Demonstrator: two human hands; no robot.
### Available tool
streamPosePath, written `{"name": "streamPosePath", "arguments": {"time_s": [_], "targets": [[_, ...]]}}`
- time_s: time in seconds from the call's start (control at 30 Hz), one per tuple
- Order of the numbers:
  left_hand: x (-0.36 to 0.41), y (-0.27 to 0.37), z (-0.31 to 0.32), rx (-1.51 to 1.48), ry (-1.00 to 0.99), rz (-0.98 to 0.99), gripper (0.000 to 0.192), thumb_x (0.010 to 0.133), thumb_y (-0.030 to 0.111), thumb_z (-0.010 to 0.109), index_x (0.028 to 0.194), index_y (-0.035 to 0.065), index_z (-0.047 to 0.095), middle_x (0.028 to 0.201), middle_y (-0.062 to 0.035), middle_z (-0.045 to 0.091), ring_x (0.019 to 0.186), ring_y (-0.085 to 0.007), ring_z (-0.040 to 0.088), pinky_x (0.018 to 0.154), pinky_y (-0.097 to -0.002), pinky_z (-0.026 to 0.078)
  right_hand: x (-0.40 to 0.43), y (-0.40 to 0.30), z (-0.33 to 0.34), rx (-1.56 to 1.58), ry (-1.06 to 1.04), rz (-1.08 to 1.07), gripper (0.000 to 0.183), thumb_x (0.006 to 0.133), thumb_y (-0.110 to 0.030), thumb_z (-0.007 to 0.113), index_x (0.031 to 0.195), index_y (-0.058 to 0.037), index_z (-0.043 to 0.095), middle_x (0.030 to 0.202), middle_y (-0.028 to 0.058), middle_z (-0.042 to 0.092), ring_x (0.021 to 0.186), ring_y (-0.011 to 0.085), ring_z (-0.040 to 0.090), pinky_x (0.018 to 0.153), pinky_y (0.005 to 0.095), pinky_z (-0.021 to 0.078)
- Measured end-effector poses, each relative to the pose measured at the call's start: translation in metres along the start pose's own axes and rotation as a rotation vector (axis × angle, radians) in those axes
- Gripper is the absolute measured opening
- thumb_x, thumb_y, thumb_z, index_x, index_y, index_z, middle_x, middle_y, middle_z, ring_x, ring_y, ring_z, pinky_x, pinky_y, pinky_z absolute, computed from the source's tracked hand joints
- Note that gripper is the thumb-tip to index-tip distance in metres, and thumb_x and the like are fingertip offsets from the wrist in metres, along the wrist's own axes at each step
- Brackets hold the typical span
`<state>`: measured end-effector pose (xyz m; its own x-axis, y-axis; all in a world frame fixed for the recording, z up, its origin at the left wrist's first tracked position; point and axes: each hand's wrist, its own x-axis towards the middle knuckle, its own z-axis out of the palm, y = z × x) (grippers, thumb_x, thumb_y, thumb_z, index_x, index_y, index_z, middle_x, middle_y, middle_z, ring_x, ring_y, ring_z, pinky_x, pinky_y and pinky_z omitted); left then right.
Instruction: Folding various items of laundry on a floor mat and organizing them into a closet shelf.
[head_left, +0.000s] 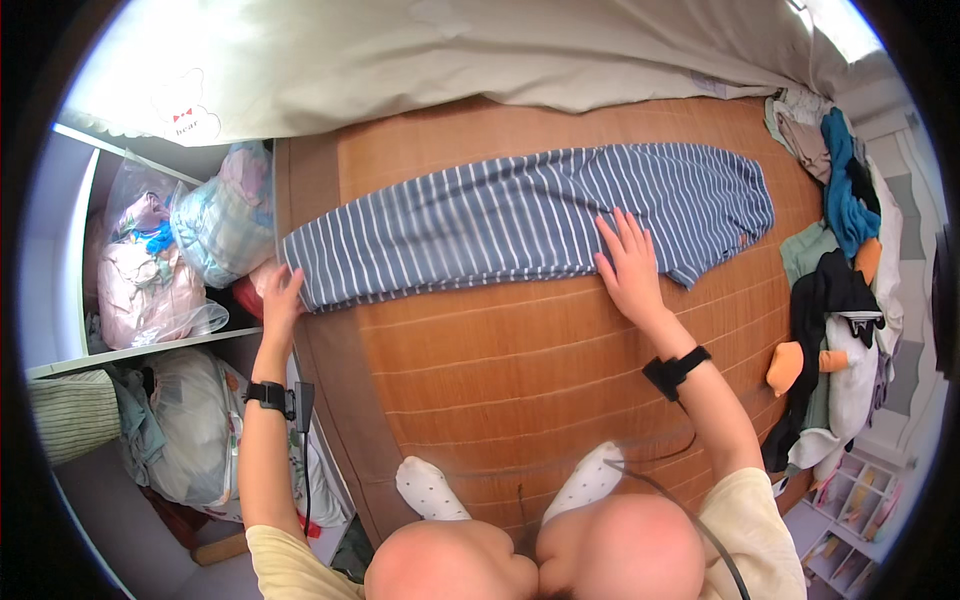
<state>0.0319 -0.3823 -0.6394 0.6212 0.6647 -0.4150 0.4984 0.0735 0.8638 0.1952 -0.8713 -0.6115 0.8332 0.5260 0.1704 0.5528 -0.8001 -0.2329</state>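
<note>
Blue-and-white striped trousers (480, 217) lie lengthwise on a brown woven mat, one leg over the other, with the waist end at the right and the hems at the left. At the hem's lower left corner is my left hand (281, 296), its thumb and fingers at the cloth edge; whether they pinch it is not plain. My right hand (631, 270) rests flat on the lower edge of the trousers, near the crotch, fingers spread. Both wrists wear black straps with cables.
Shelves (150, 352) on the left hold several bags of clothes. Along the right edge lies a heap of clothes (814, 300), with an orange plush item (785, 367). A pale curtain (465, 60) hangs at the far side. My socked feet (433, 487) are on the mat (480, 375).
</note>
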Motion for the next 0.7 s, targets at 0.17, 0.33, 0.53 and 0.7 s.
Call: {"name": "streamPosePath", "arguments": {"time_s": [0.17,0.33,0.53,0.7], "targets": [[-0.016,-0.004,0.001,-0.052,0.032,0.060,0.038,0.086,0.021,0.062,0.119,0.0086,0.047,0.073,0.0062,0.047,0.057,-0.0025,0.040,0.051,-0.0188,0.033,-0.007,-0.001,-0.015,0.147,0.022,-0.141,0.029,0.076,-0.012,0.066,0.103,-0.0081,0.059,0.111,0.0111,0.054,0.106,0.0310,0.050,0.092,0.0442,0.0365],[0.004,-0.037,-0.014,0.135,0.072,0.327,0.036,0.087,0.016,0.061,0.117,0.0041,0.045,0.083,-0.0045,0.057,0.069,-0.0081,0.050,0.064,-0.0222,0.040,-0.004,-0.007,-0.015,0.191,0.078,-0.156,0.014,0.074,-0.007,0.065,0.079,-0.0069,0.053,0.079,0.0065,0.051,0.079,0.0265,0.049,0.072,0.0375,0.0385],[0.001,-0.042,-0.011,0.247,0.161,0.454,0.035,0.087,0.014,0.059,0.117,0.0047,0.045,0.077,-0.0054,0.058,0.070,-0.0103,0.051,0.065,-0.0249,0.041,-0.021,-0.003,-0.025,0.160,0.170,-0.191,0.016,0.072,-0.006,0.067,0.081,-0.0077,0.054,0.081,0.0054,0.052,0.083,0.0256,0.050,0.074,0.0364,0.0388],[-0.024,-0.024,0.010,0.484,0.224,0.436,0.038,0.086,0.012,0.057,0.120,0.0024,0.043,0.090,-0.0142,0.060,0.084,-0.0232,0.057,0.078,-0.0329,0.044,-0.034,-0.001,-0.014,0.145,0.130,-0.148,0.016,0.072,-0.005,0.066,0.082,-0.0074,0.054,0.085,0.0049,0.054,0.086,0.0249,0.051,0.077,0.0363,0.0392]]}}
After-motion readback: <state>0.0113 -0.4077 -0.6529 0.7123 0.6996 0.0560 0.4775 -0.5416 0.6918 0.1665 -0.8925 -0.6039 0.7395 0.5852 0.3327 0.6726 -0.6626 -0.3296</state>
